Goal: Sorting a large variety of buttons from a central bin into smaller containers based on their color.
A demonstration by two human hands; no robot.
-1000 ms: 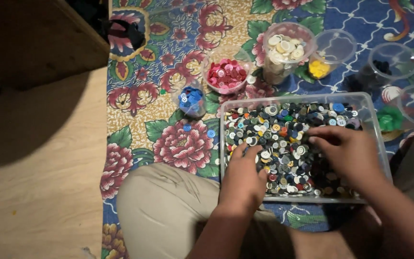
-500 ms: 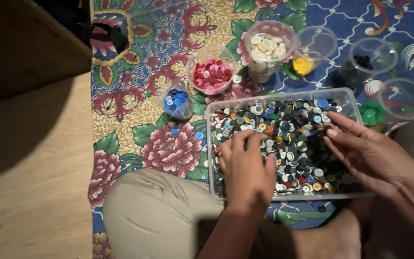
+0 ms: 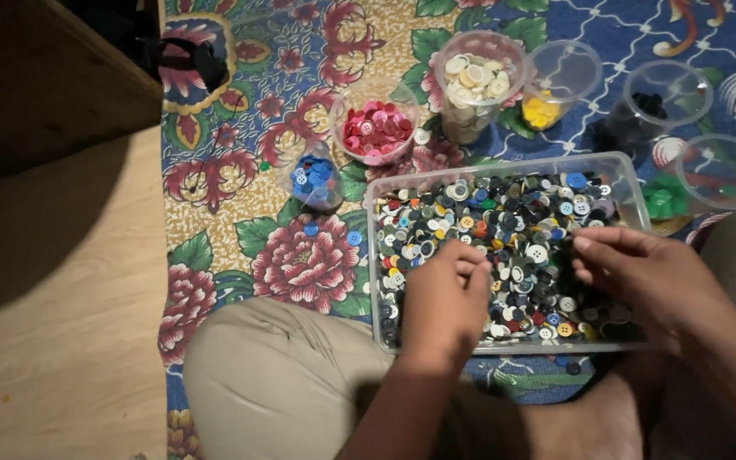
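Note:
A clear plastic tray (image 3: 374,255) full of mixed coloured buttons (image 3: 513,221) lies on a floral cloth in front of my knees. My left hand (image 3: 443,302) rests over the tray's near left part, fingers curled down into the buttons; whether it pinches one I cannot see. My right hand (image 3: 645,277) hovers over the tray's right part with fingers stretched leftward and slightly apart, its fingertips touching the buttons.
Clear cups stand behind the tray: blue buttons (image 3: 314,177), pink and red buttons (image 3: 375,129), cream buttons (image 3: 475,77), yellow buttons (image 3: 543,109), dark buttons (image 3: 656,104), green buttons (image 3: 664,201). My knee (image 3: 283,383) is at the near left. Wooden floor (image 3: 53,341) lies left of the cloth.
The camera view has shifted slightly. My left hand has drawn back toward the tray's near edge. My right hand has moved a little leftward over the buttons.

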